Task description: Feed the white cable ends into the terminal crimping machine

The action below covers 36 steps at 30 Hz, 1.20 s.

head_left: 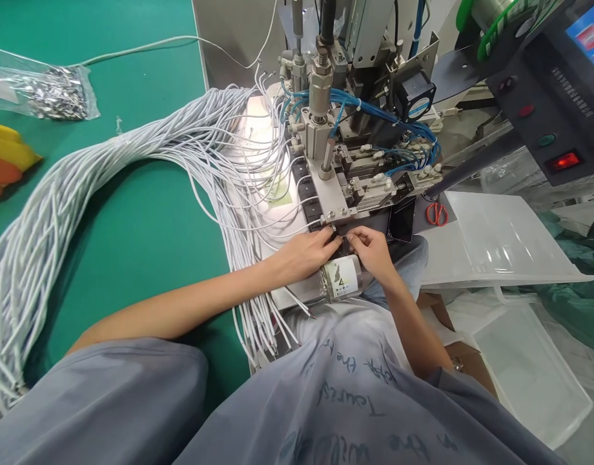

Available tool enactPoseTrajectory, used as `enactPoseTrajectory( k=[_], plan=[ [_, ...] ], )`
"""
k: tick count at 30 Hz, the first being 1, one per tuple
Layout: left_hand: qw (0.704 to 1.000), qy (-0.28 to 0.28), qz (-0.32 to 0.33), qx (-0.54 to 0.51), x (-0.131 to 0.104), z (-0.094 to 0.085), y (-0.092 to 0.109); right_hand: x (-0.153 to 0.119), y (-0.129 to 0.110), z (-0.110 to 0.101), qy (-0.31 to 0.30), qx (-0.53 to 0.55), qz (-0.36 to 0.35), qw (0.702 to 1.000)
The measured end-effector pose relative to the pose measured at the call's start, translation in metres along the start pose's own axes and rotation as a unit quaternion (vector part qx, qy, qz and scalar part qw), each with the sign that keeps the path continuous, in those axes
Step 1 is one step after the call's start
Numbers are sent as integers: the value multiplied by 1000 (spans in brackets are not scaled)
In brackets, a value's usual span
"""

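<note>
My left hand [312,253] is at the front edge of the metal machine [333,194], its fingers bent together over something too small to make out. Close on its right, my right hand [369,248] pinches with thumb and forefinger; whatever is between them is too small to name. A clear container with a white and green label [344,276] sits just below both hands. White cables [248,258] fan out under my left forearm, and several run into the row of dark blocks [307,190] on the machine's left side.
The large cable bundle [108,152] curves over the green table [146,258]. A bag of metal parts [59,93] lies back left. Red scissors [437,214], a white tray [510,242] and a control box [553,97] are at the right.
</note>
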<state>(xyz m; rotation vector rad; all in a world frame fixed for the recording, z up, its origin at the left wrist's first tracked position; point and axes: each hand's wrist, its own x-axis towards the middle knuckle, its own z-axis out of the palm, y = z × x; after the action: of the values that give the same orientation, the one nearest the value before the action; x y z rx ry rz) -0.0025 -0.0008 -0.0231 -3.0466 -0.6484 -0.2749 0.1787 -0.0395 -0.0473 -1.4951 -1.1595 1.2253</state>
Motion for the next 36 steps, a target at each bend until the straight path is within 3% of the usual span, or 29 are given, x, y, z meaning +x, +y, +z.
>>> enactPoseTrajectory(
  k=[5,12,21,30,36],
  plan=[
    [1000,-31,-3,-1,1,0,-1,2,2,0,0,22,38,999],
    [999,-34,-5,-13,2,-4,0,0,0,0,11,24,62,998],
    [997,-71,-10,-20,5,-8,0,-3,-5,-1,26,-16,52,998],
    [997,-71,-8,-24,5,-8,0,2,-4,-5,5,-13,90,996],
    [997,-69,-11,-34,4,-6,-1,4,-5,-2,4,-8,74,997]
  ],
)
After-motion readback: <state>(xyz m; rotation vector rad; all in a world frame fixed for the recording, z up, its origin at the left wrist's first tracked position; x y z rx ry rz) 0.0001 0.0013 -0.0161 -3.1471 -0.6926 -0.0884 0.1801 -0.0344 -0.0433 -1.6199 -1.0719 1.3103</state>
